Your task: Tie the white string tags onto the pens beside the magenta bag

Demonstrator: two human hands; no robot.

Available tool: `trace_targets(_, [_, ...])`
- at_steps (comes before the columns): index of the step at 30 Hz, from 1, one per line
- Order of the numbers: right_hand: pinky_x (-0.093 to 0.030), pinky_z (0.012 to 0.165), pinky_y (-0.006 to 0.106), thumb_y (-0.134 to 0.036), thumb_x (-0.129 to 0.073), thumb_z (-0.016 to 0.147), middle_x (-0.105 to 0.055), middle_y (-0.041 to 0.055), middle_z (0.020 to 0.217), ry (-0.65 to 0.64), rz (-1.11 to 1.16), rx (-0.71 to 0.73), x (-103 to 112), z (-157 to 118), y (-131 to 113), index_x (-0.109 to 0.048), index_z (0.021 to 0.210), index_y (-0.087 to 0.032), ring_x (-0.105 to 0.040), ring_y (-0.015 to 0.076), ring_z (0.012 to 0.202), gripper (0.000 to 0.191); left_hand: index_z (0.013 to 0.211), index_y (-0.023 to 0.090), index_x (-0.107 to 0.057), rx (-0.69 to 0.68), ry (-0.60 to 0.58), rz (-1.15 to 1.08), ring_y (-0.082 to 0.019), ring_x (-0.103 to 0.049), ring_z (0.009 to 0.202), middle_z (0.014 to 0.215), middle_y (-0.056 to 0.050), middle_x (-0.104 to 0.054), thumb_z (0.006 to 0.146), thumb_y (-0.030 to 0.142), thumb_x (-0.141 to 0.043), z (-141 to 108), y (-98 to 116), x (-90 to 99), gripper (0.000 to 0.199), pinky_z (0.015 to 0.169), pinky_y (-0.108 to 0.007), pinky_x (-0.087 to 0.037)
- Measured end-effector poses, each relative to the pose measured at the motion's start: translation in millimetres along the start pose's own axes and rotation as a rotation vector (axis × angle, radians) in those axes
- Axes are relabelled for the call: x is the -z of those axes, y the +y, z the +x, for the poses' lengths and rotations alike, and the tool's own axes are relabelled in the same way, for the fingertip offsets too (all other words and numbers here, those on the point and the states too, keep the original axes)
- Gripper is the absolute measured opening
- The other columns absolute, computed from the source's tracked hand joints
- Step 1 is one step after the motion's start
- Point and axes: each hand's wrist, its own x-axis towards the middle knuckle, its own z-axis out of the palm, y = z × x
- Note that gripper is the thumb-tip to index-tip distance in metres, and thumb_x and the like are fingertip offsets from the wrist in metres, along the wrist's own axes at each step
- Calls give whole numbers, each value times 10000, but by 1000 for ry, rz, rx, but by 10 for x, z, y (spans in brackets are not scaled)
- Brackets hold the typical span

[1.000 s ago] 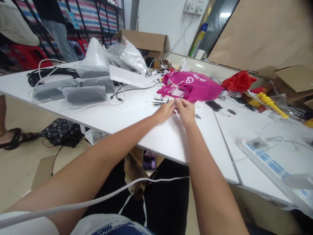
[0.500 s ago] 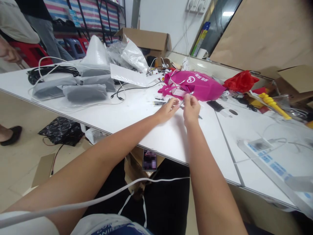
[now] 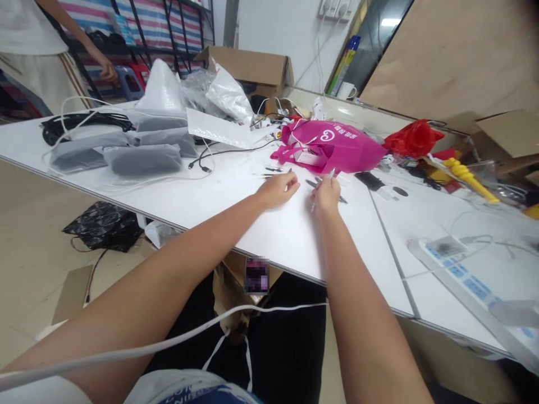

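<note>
My right hand [image 3: 327, 194] is closed around a slim, pale pen [image 3: 332, 173], whose ends stick out above and below the fingers. My left hand [image 3: 277, 191] rests on the white table [image 3: 286, 235] with curled fingers; a small dark tip shows at them, but what they hold is not clear. Beside the right hand lies a dark pen [image 3: 343, 200], partly hidden by it. Thin pen refills [image 3: 266, 175] and a small dark piece [image 3: 274, 169] lie just beyond the left hand.
A pink bag [image 3: 349, 148] lies behind the hands. Grey packages [image 3: 142, 160] and black cables [image 3: 205, 167] are on the left. A power strip [image 3: 467, 280] sits at right, and a white cord [image 3: 168, 348] crosses my lap. Another person [image 3: 37, 50] stands at far left.
My hands have moved apart, the left one drawing back left and curling its fingers. My right hand has turned and lowered slightly with the pen. People in the background have shifted.
</note>
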Motion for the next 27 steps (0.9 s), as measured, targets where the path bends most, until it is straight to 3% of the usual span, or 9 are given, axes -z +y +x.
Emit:
trace_targets(3, [-290, 441, 219, -592, -521, 1096, -398, -110, 632, 108, 145, -130, -61, -76, -52, -478, 997, -296, -408, 118, 450, 315, 915, 229, -677, -97, -106, 110, -252, -685, 904, 899, -73, -761, 1068, 465, -665, -24, 55, -10, 281, 898, -411, -514])
trace_targets(7, [-282, 452, 246, -397, -439, 1104, -421, -108, 632, 124, 131, -213, -82, -111, -64, -509, 1041, -287, -359, 130, 450, 145, 809, 229, -667, -145, -201, 180, -244, -677, 847, 855, -80, -753, 1071, 498, -649, -41, 101, -9, 376, 861, -408, -504])
trace_targets(9, [-368, 517, 265, -382, -435, 1112, -510, -72, 696, 136, -1, -141, -60, -101, -34, -541, 1029, -282, -453, 151, 517, 167, 801, 228, -665, -121, -203, 170, -237, -666, 819, 849, -81, -756, 1073, 469, -628, -45, 103, -9, 365, 819, -400, -485])
trace_targets(11, [-497, 694, 294, -362, -445, 1126, -641, 2, 833, 169, -205, 12, -28, -97, 0, -582, 979, -267, -630, 187, 720, 222, 780, 230, -650, -111, -197, 166, -234, -646, 790, 812, -77, -736, 1070, 444, -614, -45, 100, -11, 362, 796, -399, -462])
trace_targets(14, [-522, 983, 361, -336, -427, 1156, -762, 118, 1081, 191, -530, 193, 11, -137, 20, -678, 1000, -230, -734, 265, 1071, 314, 735, 235, -617, -119, -189, 179, -228, -608, 744, 747, -66, -691, 1068, 393, -580, -34, 99, -15, 370, 765, -402, -426])
trace_targets(18, [-491, 1073, 444, -264, -418, 1152, -768, 239, 1340, 109, -971, 233, 37, -242, 0, -767, 1311, -145, -711, 352, 1241, 402, 744, 226, -644, -102, -207, 223, -220, -617, 754, 766, -69, -713, 1062, 335, -559, -27, 111, -4, 347, 761, -394, -417])
trace_targets(21, [-443, 1144, 523, -221, -440, 1117, -724, 273, 1442, 16, -1221, 259, 41, -294, 5, -782, 1387, -110, -621, 408, 1363, 449, 776, 217, -684, -92, -221, 244, -227, -646, 788, 814, -83, -748, 1066, 330, -559, -47, 112, 7, 335, 774, -394, -426])
trace_targets(27, [-357, 1206, 646, -135, -460, 1062, -649, 313, 1527, 70, -1218, 283, -38, -317, -57, -769, 1415, -66, -514, 443, 1413, 474, 926, 203, -777, -105, -239, 337, -268, -721, 944, 989, -128, -814, 1094, 309, -508, 7, 195, -28, 334, 874, -441, -526])
